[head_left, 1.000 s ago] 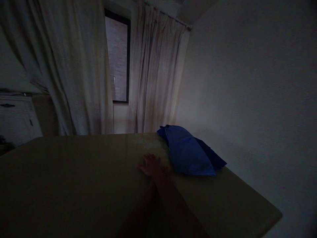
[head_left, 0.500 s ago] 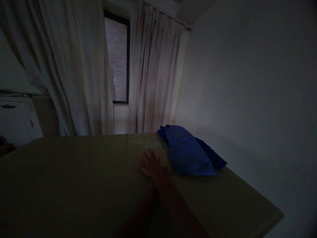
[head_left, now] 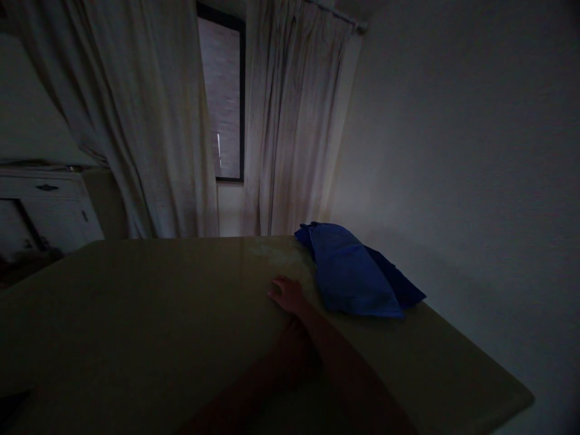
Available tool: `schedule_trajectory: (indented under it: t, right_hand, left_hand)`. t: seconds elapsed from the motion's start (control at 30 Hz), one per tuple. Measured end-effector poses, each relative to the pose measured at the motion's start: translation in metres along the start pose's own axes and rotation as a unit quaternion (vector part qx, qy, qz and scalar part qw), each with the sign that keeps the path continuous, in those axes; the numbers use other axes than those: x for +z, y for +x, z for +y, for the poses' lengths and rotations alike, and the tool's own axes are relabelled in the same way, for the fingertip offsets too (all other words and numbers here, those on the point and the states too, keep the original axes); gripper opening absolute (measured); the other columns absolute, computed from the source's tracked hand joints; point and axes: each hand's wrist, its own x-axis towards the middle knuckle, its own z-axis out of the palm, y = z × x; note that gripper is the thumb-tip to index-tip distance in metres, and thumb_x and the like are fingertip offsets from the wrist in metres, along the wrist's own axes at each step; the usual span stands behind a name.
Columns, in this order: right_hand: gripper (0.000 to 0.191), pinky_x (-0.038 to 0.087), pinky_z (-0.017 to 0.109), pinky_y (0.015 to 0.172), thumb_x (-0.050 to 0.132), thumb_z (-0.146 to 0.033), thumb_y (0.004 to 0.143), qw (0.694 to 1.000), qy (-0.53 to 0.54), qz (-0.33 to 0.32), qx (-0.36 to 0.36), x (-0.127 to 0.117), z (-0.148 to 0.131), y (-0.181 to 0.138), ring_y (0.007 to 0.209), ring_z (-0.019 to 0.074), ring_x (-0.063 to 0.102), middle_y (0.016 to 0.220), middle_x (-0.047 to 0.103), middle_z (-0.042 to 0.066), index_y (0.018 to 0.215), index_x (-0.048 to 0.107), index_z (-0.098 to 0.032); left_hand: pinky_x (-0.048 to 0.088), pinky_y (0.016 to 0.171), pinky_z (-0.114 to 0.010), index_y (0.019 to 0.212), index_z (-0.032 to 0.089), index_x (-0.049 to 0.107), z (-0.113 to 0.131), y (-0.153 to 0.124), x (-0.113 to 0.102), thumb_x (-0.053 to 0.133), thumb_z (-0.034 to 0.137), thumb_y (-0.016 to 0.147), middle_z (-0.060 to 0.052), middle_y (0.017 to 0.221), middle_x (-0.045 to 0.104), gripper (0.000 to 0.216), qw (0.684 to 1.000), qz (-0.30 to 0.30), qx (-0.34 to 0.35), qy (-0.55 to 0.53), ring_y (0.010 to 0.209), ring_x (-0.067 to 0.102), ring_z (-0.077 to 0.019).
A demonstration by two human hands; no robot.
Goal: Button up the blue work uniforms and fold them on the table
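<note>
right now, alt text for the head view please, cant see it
A right hand rests palm down on an olive bed in a dim room, close beside a blue pillow near the wall. The left forearm shows dark beside it, its hand hidden. Pale curtains flank a window behind.

Bare olive bed [head_left: 136, 314] under flat right hand [head_left: 287, 295]; blue pillow [head_left: 353, 275] lying on it, just right of hand.
</note>
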Motion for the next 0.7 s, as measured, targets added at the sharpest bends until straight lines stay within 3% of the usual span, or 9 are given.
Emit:
schedule_trajectory:
  t: [0.07,0.13,0.23,0.3,0.4,0.5,0.6,0.7]
  right_hand:
    - [0.052,0.027,0.042,0.119,0.052,-0.047,0.099,0.999,-0.003,0.020,-0.026,0.004,0.004,-0.007,0.142,0.0255,0.045,0.154,0.049,0.012,0.144,0.056,-0.020]
    - [0.052,0.028,0.038,0.119,0.051,-0.043,0.100,0.998,0.012,0.025,-0.052,0.006,0.007,-0.016,0.142,0.0240,0.044,0.154,0.049,0.013,0.144,0.056,-0.017]
    - [0.051,0.034,0.035,0.116,0.058,-0.043,0.096,0.994,0.053,-0.007,-0.094,0.000,0.014,-0.033,0.137,0.0223,0.050,0.149,0.056,0.010,0.141,0.059,-0.018]
    - [0.047,0.037,0.035,0.112,0.058,-0.043,0.096,0.994,0.052,0.008,-0.091,-0.010,0.020,-0.043,0.130,0.0230,0.054,0.141,0.062,0.009,0.136,0.063,-0.019]
    - [0.047,0.034,0.044,0.113,0.052,-0.042,0.098,0.992,-0.008,0.124,-0.010,-0.032,0.033,-0.054,0.130,0.0287,0.051,0.142,0.059,0.012,0.139,0.060,-0.021]
    - [0.051,0.027,0.054,0.114,0.053,-0.040,0.098,0.966,-0.061,0.231,0.099,-0.054,0.055,-0.059,0.138,0.0367,0.042,0.152,0.048,0.016,0.145,0.053,-0.021]
    - [0.032,0.033,0.052,0.105,0.048,-0.031,0.100,0.955,-0.100,0.218,0.175,-0.067,0.080,-0.064,0.123,0.0374,0.055,0.128,0.064,0.021,0.120,0.070,-0.019]
    - [0.043,0.040,0.047,0.090,0.032,-0.023,0.104,0.950,-0.124,0.196,0.208,-0.068,0.096,-0.068,0.101,0.0320,0.065,0.103,0.071,0.020,0.101,0.074,-0.018]
  left_hand:
    - [0.034,0.121,-0.051,0.147,0.026,0.048,0.001,-0.010,-0.002,0.061,0.040,0.092,-0.009,0.152,0.051,0.058,0.999,-0.024,0.037,0.001,0.140,0.045,-0.0316]
    - [0.035,0.119,-0.051,0.143,0.024,0.052,0.002,-0.018,-0.003,0.057,0.035,0.092,-0.009,0.147,0.056,0.052,0.998,-0.035,0.042,0.006,0.138,0.048,-0.0302]
    - [0.048,0.104,-0.046,0.120,0.022,0.065,0.003,-0.023,-0.001,0.051,0.027,0.094,-0.008,0.122,0.069,0.030,0.998,-0.049,0.004,0.035,0.115,0.062,-0.0261]
    - [0.051,0.095,-0.042,0.106,0.022,0.068,0.003,-0.023,-0.001,0.047,0.025,0.095,-0.007,0.108,0.071,0.024,0.997,-0.059,-0.010,0.058,0.102,0.065,-0.0237]
    - [0.051,0.093,-0.040,0.104,0.022,0.067,0.004,-0.021,-0.006,0.045,0.026,0.098,-0.006,0.108,0.070,0.023,0.996,-0.054,-0.020,0.061,0.101,0.064,-0.0227]
    - [0.050,0.096,-0.040,0.108,0.023,0.067,0.007,-0.018,-0.014,0.043,0.026,0.100,-0.005,0.112,0.070,0.026,0.997,-0.056,-0.025,0.049,0.105,0.063,-0.0223]
    - [0.050,0.097,-0.040,0.111,0.023,0.067,0.008,-0.018,-0.017,0.043,0.027,0.101,-0.006,0.114,0.070,0.026,0.997,-0.059,-0.032,0.042,0.106,0.063,-0.0222]
    - [0.051,0.097,-0.040,0.112,0.023,0.067,0.008,-0.018,-0.016,0.042,0.027,0.102,-0.007,0.114,0.070,0.028,0.997,-0.055,-0.039,0.037,0.104,0.064,-0.0218]
